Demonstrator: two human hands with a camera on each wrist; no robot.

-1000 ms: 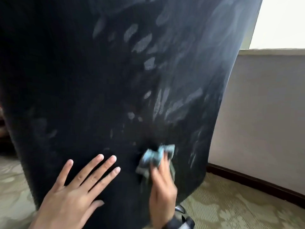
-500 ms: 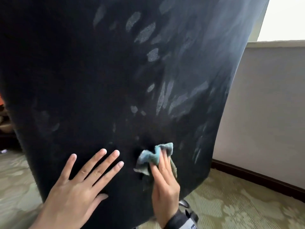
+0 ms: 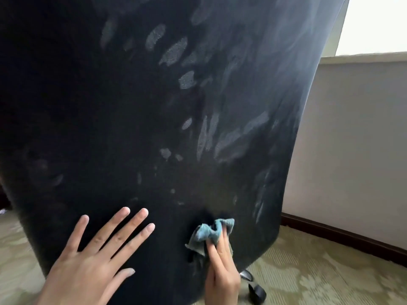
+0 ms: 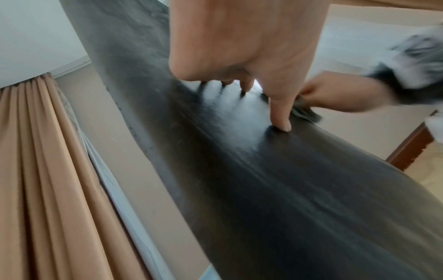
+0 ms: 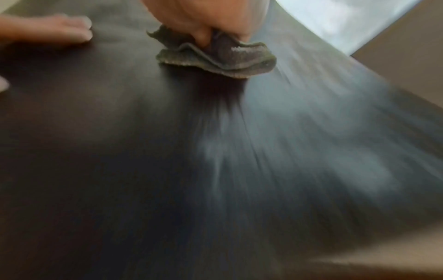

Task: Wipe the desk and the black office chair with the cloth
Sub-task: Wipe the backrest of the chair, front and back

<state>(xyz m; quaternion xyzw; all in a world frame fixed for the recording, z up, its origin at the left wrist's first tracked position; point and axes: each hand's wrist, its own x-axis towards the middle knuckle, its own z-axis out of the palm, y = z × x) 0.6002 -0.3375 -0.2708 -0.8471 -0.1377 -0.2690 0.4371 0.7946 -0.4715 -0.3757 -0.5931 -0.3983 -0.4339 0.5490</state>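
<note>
pale wall point(image 3: 352, 150) with dark baseboard point(image 3: 343, 236), patterned green carpet point(image 3: 319, 280), peach curtain point(image 4: 36, 170), bright window point(image 3: 374, 23).

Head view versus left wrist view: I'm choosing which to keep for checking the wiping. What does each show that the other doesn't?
Only the head view shows the pale smears across the chair back, a caster and the carpet.

Only the left wrist view shows the curtain.

Both show the left hand flat on the chair back and the right hand holding the cloth against it.
</note>
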